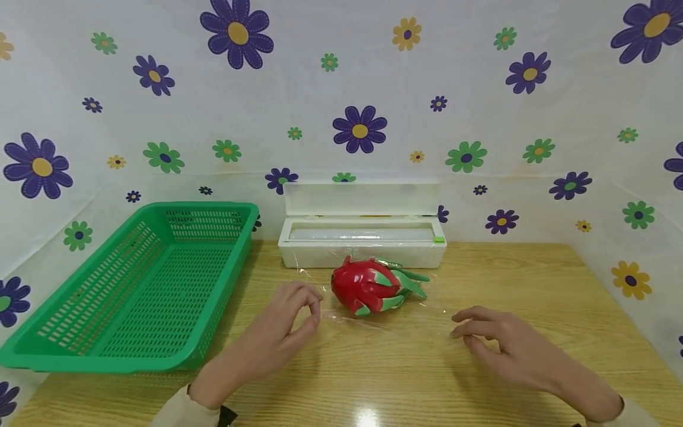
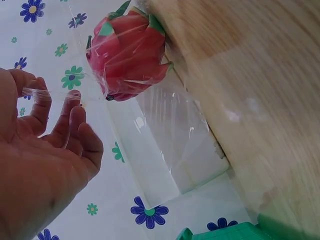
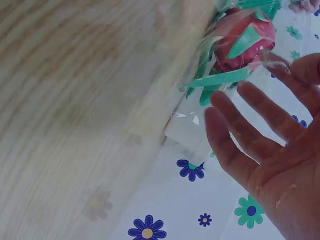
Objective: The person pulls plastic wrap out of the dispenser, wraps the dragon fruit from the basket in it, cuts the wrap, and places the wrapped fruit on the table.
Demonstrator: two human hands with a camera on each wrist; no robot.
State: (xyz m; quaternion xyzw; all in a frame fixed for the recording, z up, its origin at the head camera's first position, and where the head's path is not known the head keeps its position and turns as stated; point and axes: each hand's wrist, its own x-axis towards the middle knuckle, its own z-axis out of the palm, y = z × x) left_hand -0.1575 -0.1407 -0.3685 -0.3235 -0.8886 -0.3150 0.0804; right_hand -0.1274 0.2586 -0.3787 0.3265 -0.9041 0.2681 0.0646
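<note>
A red dragon fruit [image 1: 364, 286] with green leaf tips lies on its side just in front of the white wrap box, clear cling film [image 2: 60, 94] around and under it. To its left, my left hand [image 1: 283, 323] pinches an edge of the film between thumb and index finger; a thin strand runs from these fingers to the fruit in the left wrist view. At the fruit's right, my right hand [image 1: 501, 341] holds the film's other end by thumb and index finger, its remaining fingers loosely bent. The film's exact edges are hard to make out.
The white wrap box [image 1: 363, 255] stands at the back with its lid raised, a film roll [image 1: 363, 234] inside and a green slider at its right end. On the left sits a green plastic basket [image 1: 221, 302]. A flowered cloth hangs behind the wooden table [image 1: 405, 379].
</note>
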